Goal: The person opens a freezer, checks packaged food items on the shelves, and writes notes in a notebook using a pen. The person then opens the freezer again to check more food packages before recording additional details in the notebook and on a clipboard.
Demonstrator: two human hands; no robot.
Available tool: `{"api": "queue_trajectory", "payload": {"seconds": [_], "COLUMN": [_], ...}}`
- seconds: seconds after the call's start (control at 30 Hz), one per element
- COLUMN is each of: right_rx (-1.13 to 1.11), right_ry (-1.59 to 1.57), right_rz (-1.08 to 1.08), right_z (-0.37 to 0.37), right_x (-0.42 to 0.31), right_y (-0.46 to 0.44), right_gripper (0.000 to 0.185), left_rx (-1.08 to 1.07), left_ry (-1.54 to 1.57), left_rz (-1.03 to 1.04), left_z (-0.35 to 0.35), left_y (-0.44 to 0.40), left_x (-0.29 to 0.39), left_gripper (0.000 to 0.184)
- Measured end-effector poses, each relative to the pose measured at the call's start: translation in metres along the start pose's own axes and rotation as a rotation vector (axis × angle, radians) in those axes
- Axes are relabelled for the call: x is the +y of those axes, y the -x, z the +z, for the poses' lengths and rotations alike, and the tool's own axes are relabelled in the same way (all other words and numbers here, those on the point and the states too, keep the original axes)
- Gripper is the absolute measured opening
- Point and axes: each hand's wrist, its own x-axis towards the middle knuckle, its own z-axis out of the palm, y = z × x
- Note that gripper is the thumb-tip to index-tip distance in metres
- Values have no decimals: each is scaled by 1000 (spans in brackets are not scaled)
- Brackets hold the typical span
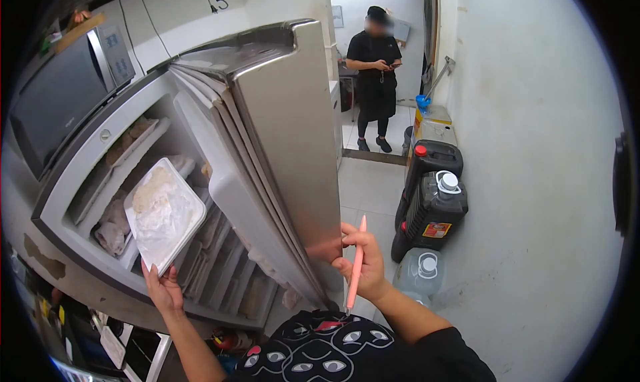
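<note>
My left hand point(164, 287) grips the lower edge of a white tray point(199, 221), which is tilted at the mouth of the open freezer point(93, 175). Inside the tray lies a clear plastic covering point(162, 212) with some pale, beige food point(152, 194) under or beside it; its kind is unclear. My right hand point(367, 262) has a pink pen point(357, 275) held between its fingers. Those same fingers are at the outer edge of the freezer door point(287, 115), which stands open between my arms.
Bagged food point(113, 229) and shelves fill the freezer. A microwave point(67, 89) sits above it. Along the right wall stand black jugs point(437, 209) and a clear water bottle point(417, 275). A person point(377, 69) in black stands in the doorway holding a phone.
</note>
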Motion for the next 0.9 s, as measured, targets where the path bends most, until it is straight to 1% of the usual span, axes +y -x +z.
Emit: {"api": "queue_trajectory", "payload": {"seconds": [0.07,0.4,0.8,0.9], "right_rx": [8,-20,-6,-9], "right_ry": [-52,-42,-51,-44], "right_rz": [-5,21,30,37], "right_z": [1,-4,-3,-4], "right_x": [6,13,15,13], "right_y": [1,3,6,5], "right_gripper": [35,36,35,35], "left_rx": [8,35,-4,63], "left_ry": [6,4,4,20], "left_rz": [-8,-13,-1,-5], "left_z": [-3,1,4,10], "left_y": [-1,2,6,8], "left_x": [-2,-8,-8,-6], "left_gripper": [48,50,51,55]}}
